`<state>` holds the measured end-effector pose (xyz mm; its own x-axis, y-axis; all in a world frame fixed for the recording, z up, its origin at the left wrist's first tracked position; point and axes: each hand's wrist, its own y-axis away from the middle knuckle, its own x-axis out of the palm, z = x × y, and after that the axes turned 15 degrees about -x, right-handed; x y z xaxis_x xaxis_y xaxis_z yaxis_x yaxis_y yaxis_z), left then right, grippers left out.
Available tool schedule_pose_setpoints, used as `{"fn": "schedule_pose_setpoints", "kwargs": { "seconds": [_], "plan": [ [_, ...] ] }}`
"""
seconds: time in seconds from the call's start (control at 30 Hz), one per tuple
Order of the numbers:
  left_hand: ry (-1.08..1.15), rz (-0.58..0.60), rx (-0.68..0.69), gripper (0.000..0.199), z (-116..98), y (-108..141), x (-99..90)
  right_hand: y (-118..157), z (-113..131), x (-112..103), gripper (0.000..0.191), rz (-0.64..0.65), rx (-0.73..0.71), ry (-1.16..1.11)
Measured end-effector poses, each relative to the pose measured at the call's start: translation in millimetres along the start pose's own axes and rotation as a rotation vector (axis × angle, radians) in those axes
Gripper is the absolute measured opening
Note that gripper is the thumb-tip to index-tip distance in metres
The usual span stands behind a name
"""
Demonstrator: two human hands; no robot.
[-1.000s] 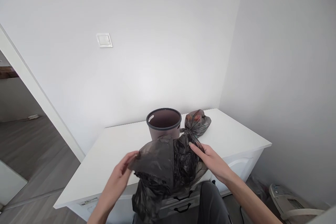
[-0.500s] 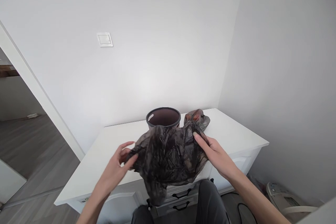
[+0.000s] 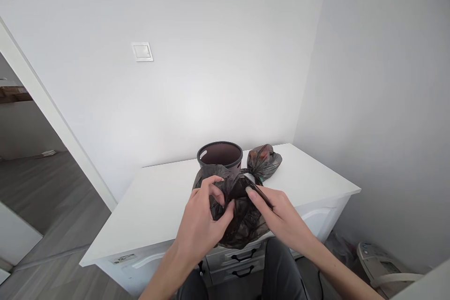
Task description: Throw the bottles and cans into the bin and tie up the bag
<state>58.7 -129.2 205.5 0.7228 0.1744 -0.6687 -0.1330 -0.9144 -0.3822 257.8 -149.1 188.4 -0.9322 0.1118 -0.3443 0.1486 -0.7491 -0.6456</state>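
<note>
A thin black plastic bag point(image 3: 242, 232) hangs crumpled in front of the cabinet's near edge. My right hand point(image 3: 281, 213) grips the bag's upper right edge, thumb on top and fingers behind. My left hand point(image 3: 202, 215) is at the left part of the bag, its fingers bent and the thumb apart from the index finger, both tips close to the plastic. Behind the bag stands a dark brown trash bin point(image 3: 220, 153) with handle holes, its lower part hidden. Right of the bin lies a knotted dark bag point(image 3: 265, 161) with reddish contents showing through.
The white cabinet top point(image 3: 158, 211) bears the bin and the knotted bag, against a wall with a light switch point(image 3: 142, 51). Dark drawer handles point(image 3: 243, 272) show below. A beige appliance point(image 3: 381, 265) is on the floor at the right; a doorway opens at the left.
My left hand has moved right, in toward the right hand. The black bag is bunched narrower and shows a dark fold between the hands. More of the knotted bag shows.
</note>
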Motion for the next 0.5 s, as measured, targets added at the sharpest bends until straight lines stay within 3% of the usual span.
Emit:
{"fn": "schedule_pose_setpoints", "kwargs": {
  "seconds": [0.13, 0.27, 0.4, 0.5],
  "plan": [
    [-0.137, 0.062, 0.003, 0.036, 31.2, -14.7, 8.1, 9.0, 5.5, -11.1, 0.043, -0.023, -0.108, 0.114],
    [-0.303, -0.022, -0.033, 0.044, 67.5, -31.6, 2.2, 17.5, 3.2, -22.4, 0.043, -0.018, -0.124, 0.186],
    [-0.404, -0.108, -0.071, 0.043, 95.2, -47.8, -18.0, 24.1, -0.2, -33.0, 0.044, -0.037, -0.098, 0.254],
    [-0.417, -0.187, -0.123, 0.047, 103.5, -54.2, -40.2, 29.2, -3.0, -39.8, 0.044, -0.030, -0.076, 0.277]
  ]
}}
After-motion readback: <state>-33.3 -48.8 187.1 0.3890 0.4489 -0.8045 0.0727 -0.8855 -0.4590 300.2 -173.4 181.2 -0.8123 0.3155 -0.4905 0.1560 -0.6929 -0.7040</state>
